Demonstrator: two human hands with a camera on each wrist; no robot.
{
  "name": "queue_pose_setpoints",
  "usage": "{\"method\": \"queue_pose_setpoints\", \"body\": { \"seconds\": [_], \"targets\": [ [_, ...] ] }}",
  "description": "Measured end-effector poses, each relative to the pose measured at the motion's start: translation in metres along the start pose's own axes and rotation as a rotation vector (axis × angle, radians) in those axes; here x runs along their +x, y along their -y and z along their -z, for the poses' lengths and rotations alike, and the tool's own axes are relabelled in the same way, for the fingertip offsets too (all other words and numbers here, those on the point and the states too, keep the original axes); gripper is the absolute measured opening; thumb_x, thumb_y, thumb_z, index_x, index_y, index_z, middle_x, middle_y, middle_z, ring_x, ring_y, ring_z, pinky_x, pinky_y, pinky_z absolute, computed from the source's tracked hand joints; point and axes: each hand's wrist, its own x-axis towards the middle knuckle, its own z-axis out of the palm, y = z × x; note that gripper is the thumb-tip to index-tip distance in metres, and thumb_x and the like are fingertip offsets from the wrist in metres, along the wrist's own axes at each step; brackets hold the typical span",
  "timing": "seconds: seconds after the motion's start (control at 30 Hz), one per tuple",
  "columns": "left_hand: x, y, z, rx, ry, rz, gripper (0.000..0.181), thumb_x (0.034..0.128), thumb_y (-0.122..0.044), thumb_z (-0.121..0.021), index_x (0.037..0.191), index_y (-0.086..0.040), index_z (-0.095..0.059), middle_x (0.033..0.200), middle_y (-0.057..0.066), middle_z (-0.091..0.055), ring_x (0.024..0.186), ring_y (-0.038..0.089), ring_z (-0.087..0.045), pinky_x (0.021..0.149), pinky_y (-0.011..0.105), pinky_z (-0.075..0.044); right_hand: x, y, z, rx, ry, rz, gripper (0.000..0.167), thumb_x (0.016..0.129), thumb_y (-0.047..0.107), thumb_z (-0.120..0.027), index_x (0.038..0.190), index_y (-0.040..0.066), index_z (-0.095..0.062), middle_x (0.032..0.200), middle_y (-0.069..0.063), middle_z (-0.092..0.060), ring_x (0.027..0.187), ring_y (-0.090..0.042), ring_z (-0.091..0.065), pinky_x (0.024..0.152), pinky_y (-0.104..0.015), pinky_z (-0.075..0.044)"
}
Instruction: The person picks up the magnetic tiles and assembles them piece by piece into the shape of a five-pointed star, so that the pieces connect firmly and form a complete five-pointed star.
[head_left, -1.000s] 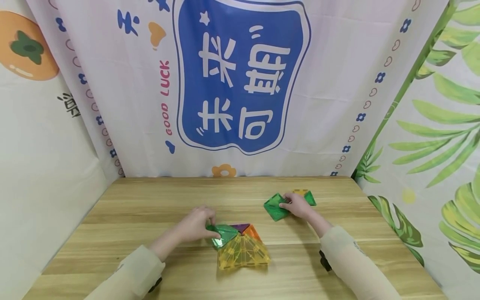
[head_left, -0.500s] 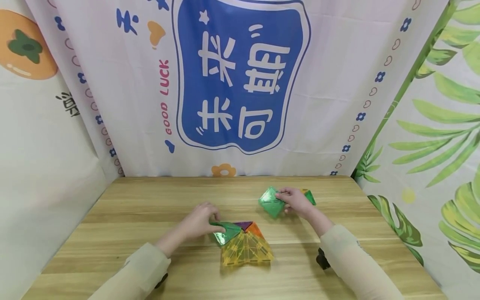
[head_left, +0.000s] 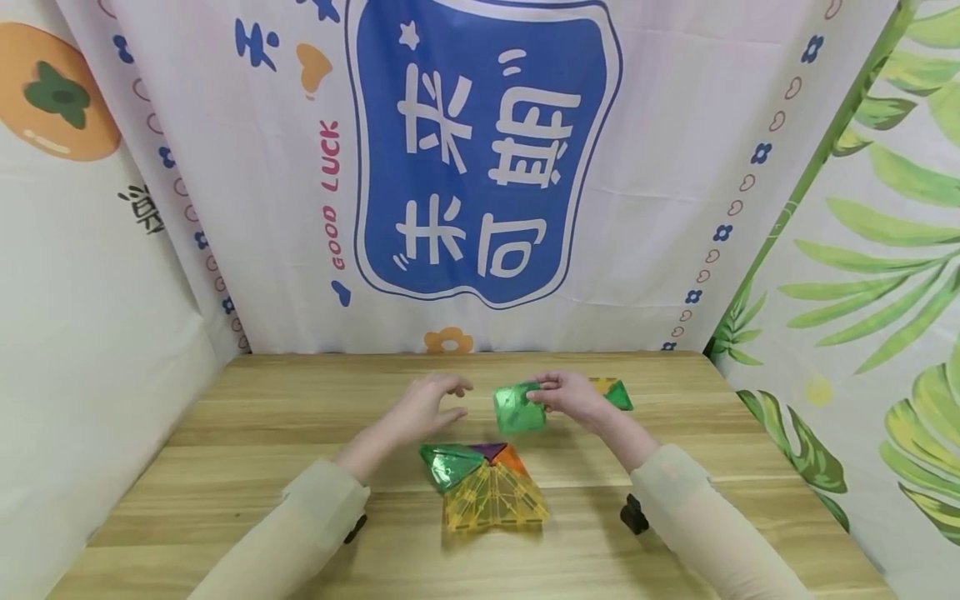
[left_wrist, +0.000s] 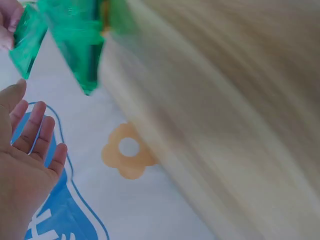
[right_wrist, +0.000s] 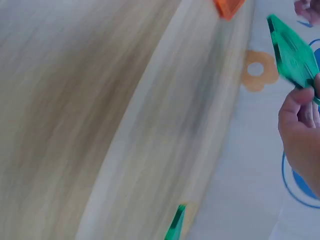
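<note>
My right hand [head_left: 573,397] pinches a translucent green square magnetic tile [head_left: 516,408] by its right edge, raised off the table. In the right wrist view thumb and fingers grip a corner of this tile [right_wrist: 294,52]. My left hand [head_left: 422,410] holds nothing; its fingers are spread, left of the tile and apart from it. Below both hands stands a structure of joined magnetic tiles: yellow ones [head_left: 495,502] in front, green [head_left: 450,463] at left, purple [head_left: 487,451] behind and orange [head_left: 512,461] at right. The left wrist view shows its green part [left_wrist: 75,45].
A green triangular tile [head_left: 619,395] and a yellow tile [head_left: 602,385] lie beyond my right hand, the yellow partly hidden. The wooden table [head_left: 300,392] ends at a printed cloth [head_left: 660,208] behind. A patterned cloth hangs at each side.
My left hand has let go of the structure's green part and moved up and right. My right hand has lifted the green square tile and carried it left, turning it.
</note>
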Motion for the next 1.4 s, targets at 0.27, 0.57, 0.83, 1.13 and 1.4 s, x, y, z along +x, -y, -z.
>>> {"method": "queue_pose_setpoints", "body": {
  "seconds": [0.27,0.57,0.83,1.13,1.4],
  "targets": [
    [0.020,-0.014,-0.001,-0.118,0.090,0.064,0.036,0.0900,-0.027,-0.064,0.121,-0.008,-0.062,0.098,-0.001,-0.068,0.099,0.020,-0.060,0.092,0.040,-0.047,0.006,0.010,-0.016,-0.101,-0.014,0.016,0.038,0.085,0.024,-0.071,0.115,0.005,-0.057,0.090,-0.001,-0.069,0.069,-0.010,-0.052,0.060,-0.025,-0.044],
    [0.021,-0.017,-0.007,-0.216,0.165,0.031,0.015,0.0914,-0.016,-0.062,0.102,-0.008,-0.068,0.084,-0.004,-0.066,0.076,0.008,-0.060,0.070,0.023,-0.051,0.006,0.018,-0.028,-0.157,0.055,0.087,0.029,0.086,0.024,-0.070,0.106,0.006,-0.061,0.083,0.001,-0.067,0.067,-0.012,-0.052,0.057,-0.025,-0.041],
    [0.020,-0.007,-0.007,-0.204,0.131,0.064,0.009,0.0893,-0.008,-0.063,0.097,-0.005,-0.067,0.084,0.001,-0.066,0.074,0.009,-0.059,0.066,0.020,-0.050,0.009,0.013,-0.024,-0.292,0.075,0.212,0.021,0.091,0.022,-0.063,0.105,0.006,-0.065,0.091,-0.007,-0.065,0.081,-0.029,-0.057,0.060,-0.028,-0.045],
    [0.017,0.006,-0.010,-0.325,0.155,0.144,0.008,0.0913,-0.005,-0.059,0.094,-0.001,-0.065,0.086,0.005,-0.065,0.079,0.014,-0.059,0.071,0.026,-0.051,0.019,-0.003,-0.035,-0.268,0.089,0.205,0.023,0.097,0.017,-0.054,0.110,0.002,-0.065,0.089,-0.003,-0.065,0.076,-0.017,-0.056,0.073,-0.045,-0.051],
    [0.010,0.021,-0.028,-0.417,0.243,0.195,0.010,0.0939,-0.005,-0.055,0.094,0.001,-0.063,0.083,0.005,-0.062,0.076,0.015,-0.054,0.066,0.023,-0.046,0.024,-0.018,-0.044,-0.181,0.143,0.112,0.023,0.097,0.015,-0.053,0.108,-0.002,-0.065,0.085,-0.002,-0.064,0.072,-0.012,-0.054,0.068,-0.030,-0.050]
  ]
}}
